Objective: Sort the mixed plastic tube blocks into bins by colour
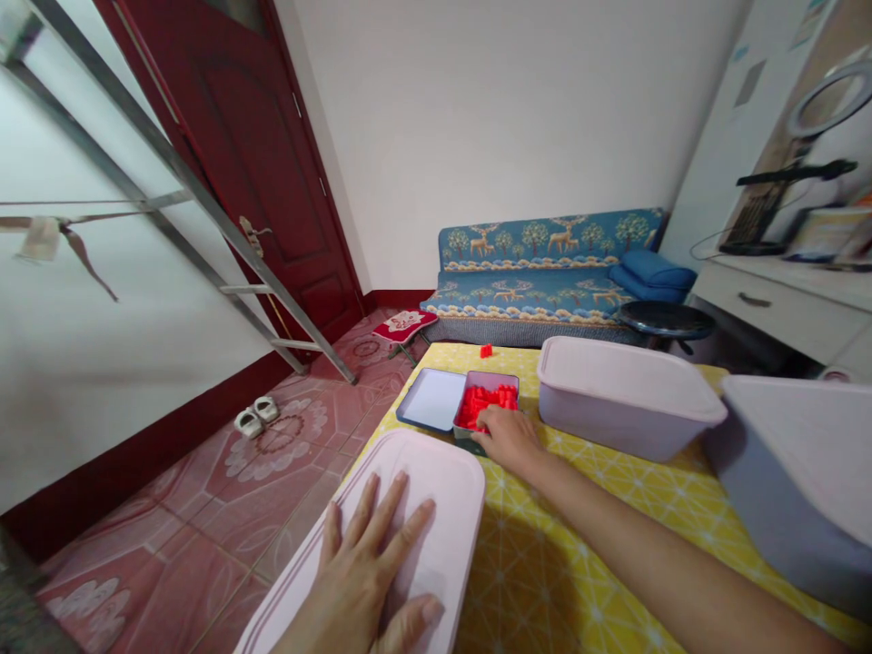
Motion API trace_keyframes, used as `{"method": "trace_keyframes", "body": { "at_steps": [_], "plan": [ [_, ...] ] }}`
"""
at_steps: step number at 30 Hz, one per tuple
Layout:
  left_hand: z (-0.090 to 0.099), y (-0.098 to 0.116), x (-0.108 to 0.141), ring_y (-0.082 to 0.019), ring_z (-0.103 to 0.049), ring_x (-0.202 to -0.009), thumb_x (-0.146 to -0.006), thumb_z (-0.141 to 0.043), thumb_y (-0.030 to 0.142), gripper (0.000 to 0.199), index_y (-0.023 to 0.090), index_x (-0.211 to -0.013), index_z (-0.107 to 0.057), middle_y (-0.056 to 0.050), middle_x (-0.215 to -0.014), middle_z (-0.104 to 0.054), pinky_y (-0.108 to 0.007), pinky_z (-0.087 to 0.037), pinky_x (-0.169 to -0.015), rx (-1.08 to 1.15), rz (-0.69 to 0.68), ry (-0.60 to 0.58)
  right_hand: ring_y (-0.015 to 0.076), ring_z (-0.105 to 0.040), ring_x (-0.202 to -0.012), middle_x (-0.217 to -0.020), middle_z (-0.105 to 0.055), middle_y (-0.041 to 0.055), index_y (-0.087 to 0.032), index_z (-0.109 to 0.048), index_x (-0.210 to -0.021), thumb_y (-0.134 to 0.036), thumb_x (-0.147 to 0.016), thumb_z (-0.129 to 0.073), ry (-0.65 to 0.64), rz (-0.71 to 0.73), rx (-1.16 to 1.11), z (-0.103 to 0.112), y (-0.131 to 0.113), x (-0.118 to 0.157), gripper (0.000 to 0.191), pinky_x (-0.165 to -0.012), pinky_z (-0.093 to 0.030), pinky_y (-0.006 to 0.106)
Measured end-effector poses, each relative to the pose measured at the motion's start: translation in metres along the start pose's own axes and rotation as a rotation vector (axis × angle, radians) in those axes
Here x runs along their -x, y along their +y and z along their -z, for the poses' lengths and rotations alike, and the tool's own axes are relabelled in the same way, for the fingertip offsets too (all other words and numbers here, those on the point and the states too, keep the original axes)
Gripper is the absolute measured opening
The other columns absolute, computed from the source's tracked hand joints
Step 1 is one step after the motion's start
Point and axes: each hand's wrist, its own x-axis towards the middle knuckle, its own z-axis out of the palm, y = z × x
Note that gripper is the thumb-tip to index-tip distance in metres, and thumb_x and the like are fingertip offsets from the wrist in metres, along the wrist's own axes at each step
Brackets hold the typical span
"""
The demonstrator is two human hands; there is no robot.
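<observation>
My left hand [371, 554] lies flat with fingers spread on the pale pink lid of a storage box [450, 481] at the table's near left. Farther forward, my right hand [510, 438] reaches to the near right edge of a small hinged tin [470, 442] full of red plastic pieces [485, 401]. Its fingers curl over the rim and touch the pieces; whether they grip one is hidden. The tin's lid [431, 400] is folded back to the left, pale inside. One loose red piece [486, 351] sits on the table beyond the tin.
A yellow patterned cloth covers the table [518, 563]. Two lidded storage boxes stand on the right, one farther [623, 391] and one nearer [810, 463]. Behind are a blue sofa [531, 272], a black round stool [666, 318] and a red stool [405, 324]. A metal ladder [204, 209] leans left.
</observation>
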Motion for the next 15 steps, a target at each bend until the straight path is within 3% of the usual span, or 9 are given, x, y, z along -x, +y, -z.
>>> {"method": "trace_keyframes", "body": {
  "at_steps": [3,8,12,15],
  "plan": [
    [-0.001,-0.001,0.000,-0.043,-0.021,-0.140,-0.087,-0.042,0.063,0.066,0.040,-0.145,-0.022,-0.006,-0.155,-0.019,-0.074,-0.027,-0.099,-0.019,-0.007,0.015,0.0241,-0.056,-0.101,-0.104,-0.065,0.0082,-0.020,-0.067,-0.097,-0.044,-0.082,-0.064,0.075,0.087,-0.009,0.002,-0.019,-0.020,0.028,-0.082,-0.040,0.033],
    [-0.003,-0.006,0.000,-0.043,-0.023,-0.139,-0.086,-0.046,0.062,0.069,0.040,-0.146,-0.019,-0.006,-0.154,-0.021,-0.073,-0.029,-0.100,-0.036,-0.028,0.025,0.0206,-0.056,-0.105,-0.109,-0.064,0.0052,-0.022,-0.066,-0.106,-0.042,-0.082,-0.064,0.055,0.147,-0.052,-0.008,-0.039,-0.062,0.031,-0.087,-0.042,0.030],
    [-0.015,-0.011,-0.002,-0.046,-0.025,-0.138,-0.082,-0.050,0.065,0.074,0.042,-0.145,-0.020,-0.007,-0.154,-0.025,-0.076,-0.028,-0.098,-0.027,-0.036,0.038,0.0202,-0.055,-0.110,-0.116,-0.062,0.0075,-0.019,-0.063,-0.113,-0.035,-0.087,-0.057,0.059,0.048,-0.038,-0.011,-0.023,-0.098,0.031,-0.093,-0.041,0.030],
    [-0.031,-0.009,-0.002,-0.043,-0.026,-0.139,-0.081,-0.053,0.064,0.072,0.045,-0.144,-0.021,-0.005,-0.153,-0.029,-0.073,-0.020,-0.105,-0.059,0.028,0.134,0.0219,-0.054,-0.112,-0.119,-0.060,0.0103,-0.017,-0.062,-0.115,-0.024,-0.088,-0.053,0.052,-0.074,0.004,-0.009,0.004,-0.129,0.030,-0.093,-0.042,0.031]
  ]
}}
